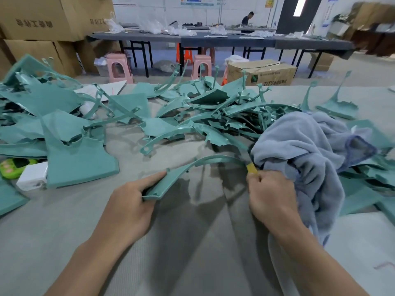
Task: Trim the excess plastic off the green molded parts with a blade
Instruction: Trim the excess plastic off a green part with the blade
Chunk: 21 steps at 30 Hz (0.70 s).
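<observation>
Green curved plastic strip [192, 165]: left hand [128, 201] fingers clasp its wide end; right hand [269, 195] fingers pinch a small yellow blade [251, 169] at its narrow end.

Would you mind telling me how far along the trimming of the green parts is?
Done: unclear; no sorted finished stack shows. In hand: the left hand holds a curved green plastic strip by its wide end; the right hand pinches a small yellow blade at its thin end. Left: a large tangled heap of green moulded parts, several with thin runners sticking up, lies behind.
</observation>
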Motion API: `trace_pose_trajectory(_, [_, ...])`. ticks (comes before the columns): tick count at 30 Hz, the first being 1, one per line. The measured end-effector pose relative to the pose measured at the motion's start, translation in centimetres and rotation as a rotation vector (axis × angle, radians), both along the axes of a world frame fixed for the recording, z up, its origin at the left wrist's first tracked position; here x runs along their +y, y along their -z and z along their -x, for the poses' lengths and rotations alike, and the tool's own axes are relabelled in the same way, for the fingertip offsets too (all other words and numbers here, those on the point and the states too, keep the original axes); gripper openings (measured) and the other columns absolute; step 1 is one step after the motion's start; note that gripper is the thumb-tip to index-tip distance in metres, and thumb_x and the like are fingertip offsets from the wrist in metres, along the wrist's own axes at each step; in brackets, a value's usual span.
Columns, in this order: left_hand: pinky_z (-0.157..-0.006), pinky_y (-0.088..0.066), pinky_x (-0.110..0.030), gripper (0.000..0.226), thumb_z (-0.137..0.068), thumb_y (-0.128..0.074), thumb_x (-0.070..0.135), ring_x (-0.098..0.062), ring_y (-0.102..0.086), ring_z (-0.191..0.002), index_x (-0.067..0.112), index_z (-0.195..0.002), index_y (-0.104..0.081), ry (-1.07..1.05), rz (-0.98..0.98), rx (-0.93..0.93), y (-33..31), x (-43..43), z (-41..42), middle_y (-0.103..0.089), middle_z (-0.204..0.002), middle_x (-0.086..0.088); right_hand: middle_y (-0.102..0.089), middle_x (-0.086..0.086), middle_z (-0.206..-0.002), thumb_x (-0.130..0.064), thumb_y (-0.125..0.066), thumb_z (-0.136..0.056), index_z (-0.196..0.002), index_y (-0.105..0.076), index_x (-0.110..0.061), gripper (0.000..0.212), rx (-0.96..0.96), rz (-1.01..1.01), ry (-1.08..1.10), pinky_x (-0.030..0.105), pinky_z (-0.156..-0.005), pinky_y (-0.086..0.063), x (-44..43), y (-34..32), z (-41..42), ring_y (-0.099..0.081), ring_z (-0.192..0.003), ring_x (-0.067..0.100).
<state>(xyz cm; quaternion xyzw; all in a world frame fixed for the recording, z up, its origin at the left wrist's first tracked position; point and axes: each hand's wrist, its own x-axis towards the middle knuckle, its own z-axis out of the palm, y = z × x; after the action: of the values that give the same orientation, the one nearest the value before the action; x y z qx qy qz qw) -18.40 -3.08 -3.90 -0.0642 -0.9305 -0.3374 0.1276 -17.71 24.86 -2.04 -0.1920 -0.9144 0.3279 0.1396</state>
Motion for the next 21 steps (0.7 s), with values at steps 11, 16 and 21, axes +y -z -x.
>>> trace_pose_trajectory(11, [-0.092,-0.042,-0.014,0.042,-0.089,-0.068,0.026,0.004,-0.056,-0.122,0.052,-0.122,-0.067,0.023,-0.095,-0.007,-0.4,-0.1,-0.3,-0.065,-0.123,0.031,-0.052,-0.002,-0.056,-0.030,-0.051,-0.103,-0.057,-0.047,-0.014,0.048,-0.015,-0.025,-0.021,0.033,-0.050,-0.026,0.2,-0.1,-0.3,-0.047,-0.056,0.019])
trace_pose_trajectory(16, [-0.094,-0.047,-0.020,0.050,-0.088,-0.067,0.016,0.000,-0.060,-0.120,0.052,-0.124,-0.067,0.001,-0.014,0.006,-0.5,0.2,-0.6,-0.067,-0.124,0.027,-0.049,-0.012,-0.053,-0.039,-0.054,-0.097,-0.067,-0.055,-0.020,0.035,0.251,0.138,-0.590,0.023,-0.049,-0.033,-4.5,-1.4,-2.3,-0.042,-0.050,0.005])
trace_pose_trajectory(21, [-0.090,-0.039,-0.004,0.045,-0.089,-0.065,0.027,0.007,-0.057,-0.117,0.057,-0.123,-0.063,0.021,-0.015,0.021,-0.7,0.2,-0.6,-0.062,-0.125,0.034,-0.053,-0.012,-0.052,-0.042,-0.052,-0.099,-0.067,-0.058,-0.030,0.035,0.166,0.041,-0.585,0.021,-0.047,-0.037,-6.0,-0.4,-1.9,-0.048,-0.049,0.007])
